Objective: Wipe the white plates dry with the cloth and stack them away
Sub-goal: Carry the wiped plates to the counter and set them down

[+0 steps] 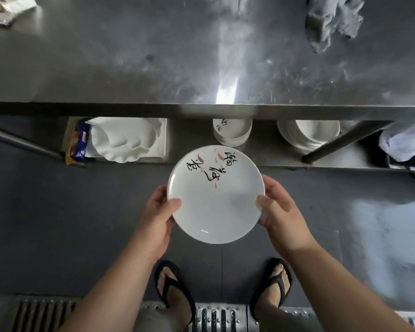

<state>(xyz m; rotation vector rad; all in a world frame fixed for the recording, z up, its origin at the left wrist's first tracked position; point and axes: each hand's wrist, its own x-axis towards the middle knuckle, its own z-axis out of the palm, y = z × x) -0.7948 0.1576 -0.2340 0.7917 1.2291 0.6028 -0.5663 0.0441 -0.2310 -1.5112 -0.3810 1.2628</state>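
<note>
1. I am holding the white plate (216,195) in front of the steel table (130,68), below its front edge and above the dark floor, with nothing but my hands touching it.
2. My left hand (158,212) is gripping one side of the rim, thumb lying on the top face and fingers curled beneath. My right hand (282,212) is pinching the opposite side the same way.
3. I am judging a slip to be the main risk. Only the rim is being pinched, and if the glaze is wet the plate could slide out and break on the hard floor in front of the table.
4. I am also risking a knock against the table's front edge, because the matching stack of plates (232,131) is sitting on the shelf under the table, partly tucked beneath that edge.
5. The cloth (333,20) is lying crumpled at the far right of the table top, in neither hand. I cannot tell whether the plate is dry, so I may be putting it away damp.
6. The plate is facing up, roughly level. It is looking round, shallow and glossy, with black brush characters and pink petal strokes on the half nearer the table.
</note>
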